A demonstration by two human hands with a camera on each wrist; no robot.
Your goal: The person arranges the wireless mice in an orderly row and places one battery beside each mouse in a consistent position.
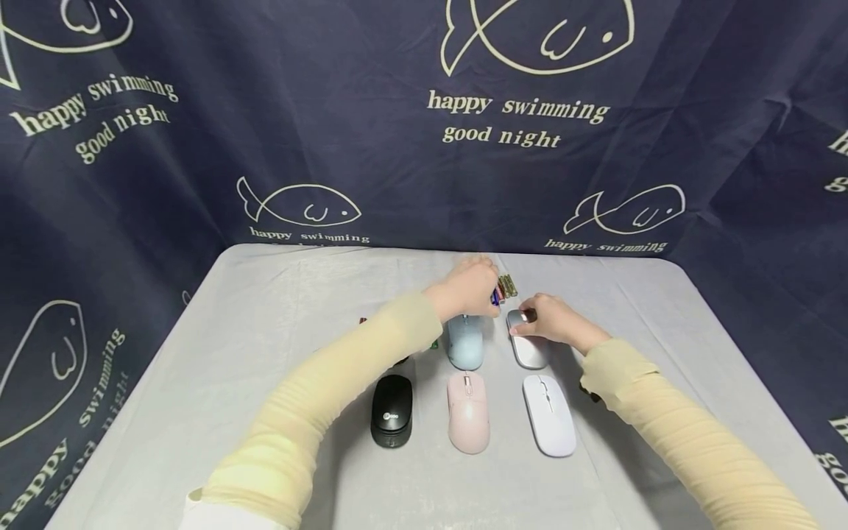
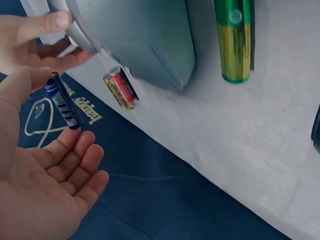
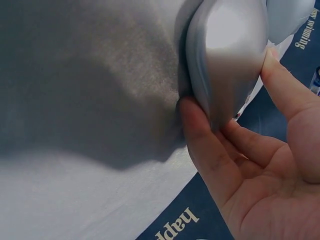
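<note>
My left hand [image 1: 469,285] is at the back of the table, just beyond the light blue mouse [image 1: 465,344]. Between thumb and fingertip it pinches a dark blue battery [image 2: 64,102], seen in the left wrist view. My right hand [image 1: 555,321] grips the front end of a silver-grey mouse [image 1: 530,352], thumb on one side and fingers on the other, as the right wrist view shows. The mouse's underside is hidden. Several small batteries [image 1: 508,285], gold and red, lie together on the table between the two hands.
Nearer the front edge stand a black mouse [image 1: 391,412], a pink mouse [image 1: 469,414] and a white mouse [image 1: 549,416] in a row. A green and gold battery [image 2: 234,45] lies beside the light blue mouse. My left sleeve [image 1: 318,397] hides other items; a dark object [image 1: 589,394] shows by the right sleeve.
</note>
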